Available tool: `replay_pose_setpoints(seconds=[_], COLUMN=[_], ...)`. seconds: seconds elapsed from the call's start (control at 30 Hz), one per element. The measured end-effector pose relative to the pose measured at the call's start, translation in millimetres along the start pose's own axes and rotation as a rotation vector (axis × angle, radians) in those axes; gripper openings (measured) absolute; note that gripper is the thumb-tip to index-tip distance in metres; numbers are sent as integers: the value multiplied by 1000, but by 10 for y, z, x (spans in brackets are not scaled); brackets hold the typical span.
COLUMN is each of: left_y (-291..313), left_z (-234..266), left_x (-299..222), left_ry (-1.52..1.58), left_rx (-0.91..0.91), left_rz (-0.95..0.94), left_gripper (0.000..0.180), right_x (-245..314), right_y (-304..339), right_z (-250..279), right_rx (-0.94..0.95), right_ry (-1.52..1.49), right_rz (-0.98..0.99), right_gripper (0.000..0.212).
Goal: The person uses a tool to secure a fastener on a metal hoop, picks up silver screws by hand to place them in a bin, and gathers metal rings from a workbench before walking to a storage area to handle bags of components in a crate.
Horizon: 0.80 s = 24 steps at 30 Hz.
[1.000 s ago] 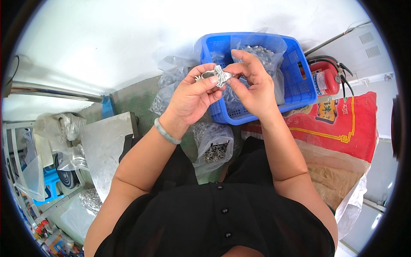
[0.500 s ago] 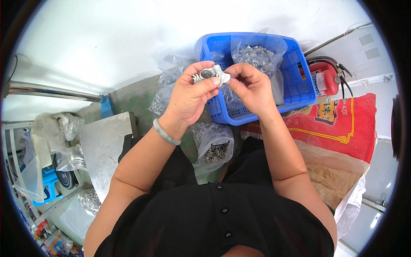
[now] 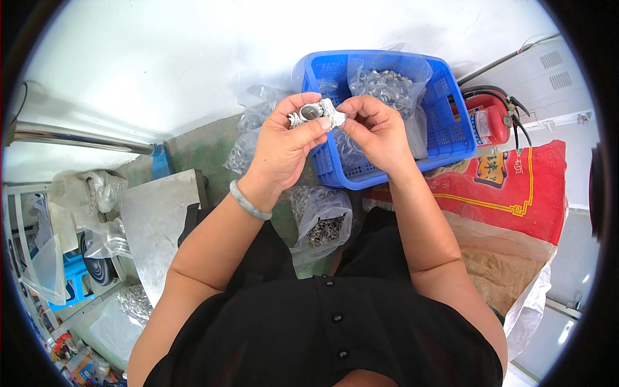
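Observation:
My left hand pinches a small silvery metal piece between thumb and fingers. The piece has a round, dark opening on its left part and a ridged, bright right part; its exact kind is not clear. At its right end, the thumb and forefinger of my right hand close on the same piece. Both hands are raised in front of the blue plastic basket. Below them stands an open clear plastic bag with many small dark metal rings inside.
In the basket is a clear bag of silvery ring-shaped parts. More clear bags lie left of it. A red fire extinguisher and a red sack are at the right. On the left are a grey metal plate and a rack.
Both hands keep their grip on the metal piece. It has tilted very slightly, and the right hand has shifted a touch to the left.

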State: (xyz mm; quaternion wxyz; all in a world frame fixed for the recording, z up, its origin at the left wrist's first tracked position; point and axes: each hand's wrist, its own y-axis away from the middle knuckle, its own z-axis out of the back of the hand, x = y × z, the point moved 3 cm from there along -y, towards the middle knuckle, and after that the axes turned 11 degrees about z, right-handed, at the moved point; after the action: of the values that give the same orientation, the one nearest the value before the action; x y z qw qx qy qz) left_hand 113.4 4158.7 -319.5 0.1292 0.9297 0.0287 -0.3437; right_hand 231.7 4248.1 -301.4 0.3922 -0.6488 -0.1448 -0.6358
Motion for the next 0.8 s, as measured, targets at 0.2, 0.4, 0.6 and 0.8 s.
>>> replay_pose_setpoints(seconds=[0.2,0.4,0.6,0.8], left_y=[-27,-48,-75,-88], left_z=[71,40,77,58], left_x=[-42,-100,-120,-114], left_ry=[40,-9,-21,-4], left_rx=[-72,-82,-102,-70], left_rz=[-25,-66,-95,-114], left_gripper=[28,27,28,29], right_x=[77,-13,54,105], right_y=[26,85,78,100], right_z=[-76,-112,-149,-151], right_rx=[25,59,94,96], right_ry=[129,184,171,233], right_rz=[40,158,234,253], right_gripper=[10,18,12,9])
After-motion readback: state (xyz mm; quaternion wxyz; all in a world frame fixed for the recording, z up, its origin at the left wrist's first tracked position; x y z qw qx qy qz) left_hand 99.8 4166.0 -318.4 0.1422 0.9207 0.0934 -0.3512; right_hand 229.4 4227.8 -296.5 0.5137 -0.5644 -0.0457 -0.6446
